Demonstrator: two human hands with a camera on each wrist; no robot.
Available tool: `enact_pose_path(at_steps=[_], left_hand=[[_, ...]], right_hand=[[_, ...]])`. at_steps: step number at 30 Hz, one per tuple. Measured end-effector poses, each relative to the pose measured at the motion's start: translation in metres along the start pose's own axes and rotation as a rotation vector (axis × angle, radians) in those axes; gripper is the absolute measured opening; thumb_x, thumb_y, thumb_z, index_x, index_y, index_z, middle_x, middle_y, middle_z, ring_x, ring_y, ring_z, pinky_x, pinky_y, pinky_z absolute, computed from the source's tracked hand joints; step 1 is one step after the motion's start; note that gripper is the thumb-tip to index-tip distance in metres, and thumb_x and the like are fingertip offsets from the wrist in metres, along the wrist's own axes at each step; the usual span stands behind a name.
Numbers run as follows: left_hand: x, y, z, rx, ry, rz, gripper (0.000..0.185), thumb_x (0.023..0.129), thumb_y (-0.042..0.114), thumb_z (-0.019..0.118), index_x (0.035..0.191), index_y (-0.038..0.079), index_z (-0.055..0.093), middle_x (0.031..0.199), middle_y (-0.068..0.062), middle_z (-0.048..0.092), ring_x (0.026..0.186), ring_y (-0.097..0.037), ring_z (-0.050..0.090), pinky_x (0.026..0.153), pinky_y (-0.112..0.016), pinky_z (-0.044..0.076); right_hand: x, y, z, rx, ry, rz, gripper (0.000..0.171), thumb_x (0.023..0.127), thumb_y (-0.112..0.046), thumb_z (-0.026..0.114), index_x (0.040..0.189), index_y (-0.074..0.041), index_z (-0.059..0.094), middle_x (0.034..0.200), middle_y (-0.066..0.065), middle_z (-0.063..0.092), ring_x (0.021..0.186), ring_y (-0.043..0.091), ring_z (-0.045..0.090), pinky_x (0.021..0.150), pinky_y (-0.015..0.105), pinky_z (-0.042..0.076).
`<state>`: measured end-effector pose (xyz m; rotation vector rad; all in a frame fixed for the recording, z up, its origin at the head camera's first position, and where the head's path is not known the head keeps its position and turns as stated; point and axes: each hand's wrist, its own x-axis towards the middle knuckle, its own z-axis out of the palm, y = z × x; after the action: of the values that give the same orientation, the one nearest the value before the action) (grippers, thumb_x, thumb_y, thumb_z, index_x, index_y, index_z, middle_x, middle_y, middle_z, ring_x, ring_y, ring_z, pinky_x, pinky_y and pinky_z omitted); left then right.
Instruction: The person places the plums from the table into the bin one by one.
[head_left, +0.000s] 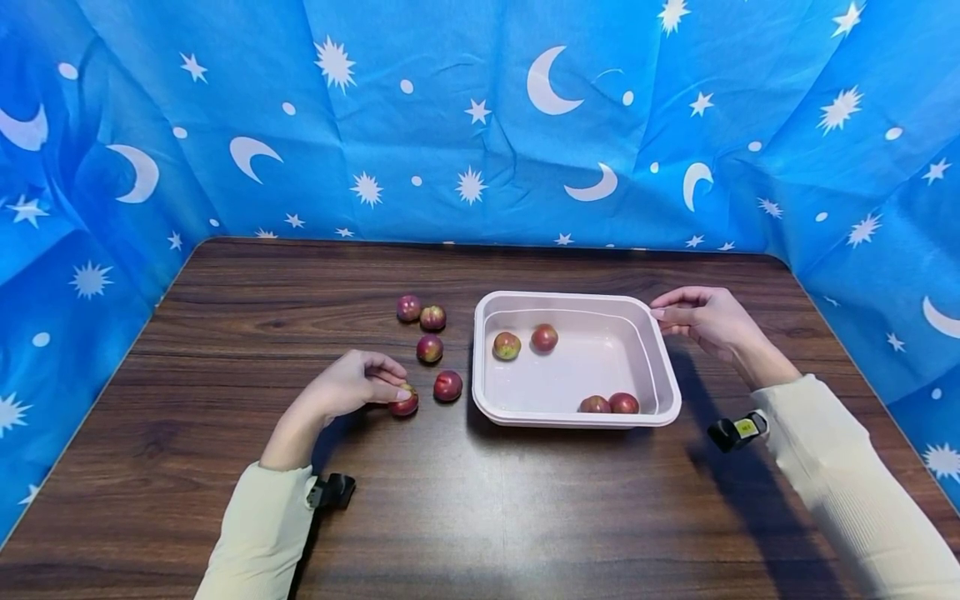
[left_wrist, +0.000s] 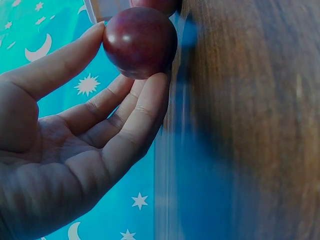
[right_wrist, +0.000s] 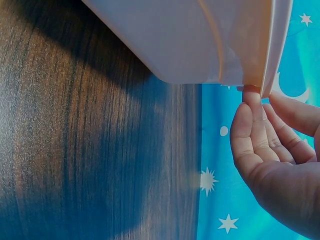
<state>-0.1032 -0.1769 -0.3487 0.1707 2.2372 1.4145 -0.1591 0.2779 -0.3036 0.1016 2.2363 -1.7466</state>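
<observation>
My left hand [head_left: 350, 386] pinches a dark red plum [left_wrist: 140, 43] between thumb and fingertips, low over the table left of the tub. Another red plum [head_left: 447, 386] lies just to its right, with three more, such as the purple-green plum [head_left: 430, 348], farther back. At the tub's far right corner, my right hand [head_left: 712, 321] pinches the rim of the white plastic tub [head_left: 480, 367], thumb on one side and fingers on the other in the right wrist view. Inside the tub, a greenish plum [head_left: 506, 346] and a red plum [head_left: 544, 337] sit toward the back left; two plums [head_left: 623, 403] touch near the front wall.
A dark wood-grain table [head_left: 487, 517] carries everything. Behind it and at both sides hangs a blue cloth [head_left: 435, 108] printed with white moons and stars. A small black wrist camera [head_left: 332, 492] is strapped at the left cuff, and another [head_left: 733, 432] at the right.
</observation>
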Motion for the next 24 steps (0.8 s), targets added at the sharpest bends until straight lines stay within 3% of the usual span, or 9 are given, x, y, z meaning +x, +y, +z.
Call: enact_pose_path(at_steps=[6,9,16,21,24], left_hand=[[0.0009,-0.002,-0.0005,-0.008,0.008,-0.001,0.035,0.082,0.008,0.066,0.109,-0.011,0.054,0.093,-0.013,0.061,0.08,-0.017,0.059,0.072,-0.032,0.05],[0.0006,-0.0023,-0.0004,-0.009,0.012,-0.003,0.034,0.082,0.008,0.066,0.108,-0.011,0.054,0.092,-0.013,0.06,0.08,-0.017,0.059,0.072,-0.032,0.05],[0.0003,-0.0016,-0.0005,0.0,0.022,-0.008,0.032,0.082,0.008,0.066,0.107,-0.01,0.055,0.093,-0.013,0.06,0.08,-0.017,0.058,0.072,-0.032,0.05],[0.0015,-0.001,-0.0011,0.001,0.024,-0.012,0.032,0.082,0.008,0.066,0.107,-0.01,0.055,0.093,-0.013,0.06,0.08,-0.017,0.058,0.072,-0.032,0.05],[0.0023,-0.0004,-0.0022,0.0,0.025,-0.016,0.034,0.082,0.009,0.067,0.108,-0.01,0.055,0.093,-0.012,0.061,0.08,-0.016,0.059,0.072,-0.031,0.05]], right_hand=[[-0.0007,0.0,0.0004,0.019,-0.005,0.003,0.007,0.085,-0.009,0.064,0.09,-0.011,0.068,0.082,-0.002,0.066,0.072,0.013,0.063,0.069,0.024,0.052],[-0.001,0.0,0.0007,0.02,-0.005,0.004,0.009,0.085,-0.009,0.064,0.085,-0.017,0.069,0.082,-0.002,0.066,0.072,0.013,0.063,0.068,0.023,0.052],[-0.0012,-0.0006,0.0011,0.025,-0.006,0.004,0.009,0.086,-0.007,0.062,0.093,-0.008,0.067,0.082,-0.001,0.066,0.073,0.014,0.063,0.07,0.025,0.052],[-0.0008,-0.0013,0.001,-0.012,-0.003,-0.008,0.019,0.088,-0.005,0.059,0.104,0.005,0.06,0.082,-0.002,0.065,0.074,0.013,0.063,0.071,0.026,0.052],[-0.0004,-0.0008,0.0005,-0.019,-0.003,-0.011,0.022,0.088,-0.005,0.059,0.107,0.006,0.058,0.083,-0.002,0.065,0.074,0.013,0.063,0.072,0.026,0.052]])
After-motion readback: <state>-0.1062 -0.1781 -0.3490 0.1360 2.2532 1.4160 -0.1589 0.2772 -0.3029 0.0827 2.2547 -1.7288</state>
